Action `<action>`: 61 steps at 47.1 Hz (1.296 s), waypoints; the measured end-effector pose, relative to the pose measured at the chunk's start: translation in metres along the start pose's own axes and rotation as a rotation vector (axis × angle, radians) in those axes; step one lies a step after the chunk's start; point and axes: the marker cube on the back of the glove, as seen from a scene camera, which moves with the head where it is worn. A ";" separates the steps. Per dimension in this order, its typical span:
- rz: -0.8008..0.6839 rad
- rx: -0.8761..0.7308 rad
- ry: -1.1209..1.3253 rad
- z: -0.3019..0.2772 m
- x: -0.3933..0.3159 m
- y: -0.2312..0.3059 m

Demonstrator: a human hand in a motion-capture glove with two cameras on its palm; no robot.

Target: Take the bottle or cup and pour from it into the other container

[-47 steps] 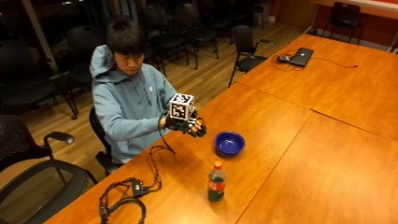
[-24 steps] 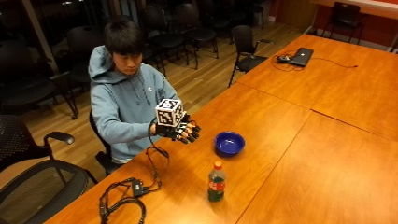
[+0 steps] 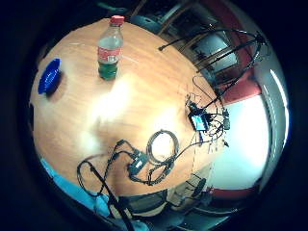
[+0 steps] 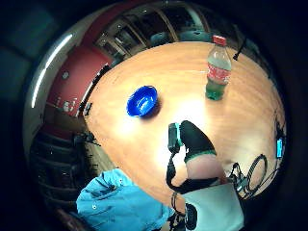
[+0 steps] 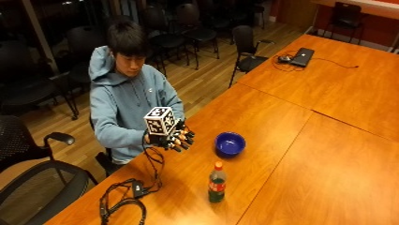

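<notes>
Change, as we log it: gloved right hand (image 5: 176, 139) has drawn back from the blue bowl (image 5: 230, 143) toward the person's chest, lower over the table.

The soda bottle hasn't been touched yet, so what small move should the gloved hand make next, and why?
Probably reach the gloved right hand out toward the soda bottle. The hand hovers above the table near the person's chest and holds nothing, while the bottle stands upright and capped, apart from the blue bowl.
</notes>
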 end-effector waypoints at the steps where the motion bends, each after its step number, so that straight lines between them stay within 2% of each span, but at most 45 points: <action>1: 0.000 0.004 0.001 0.001 0.002 -0.001; 42: 0.024 0.040 0.012 0.024 0.062 -0.021; 61: 0.038 0.075 -0.182 0.042 0.109 -0.056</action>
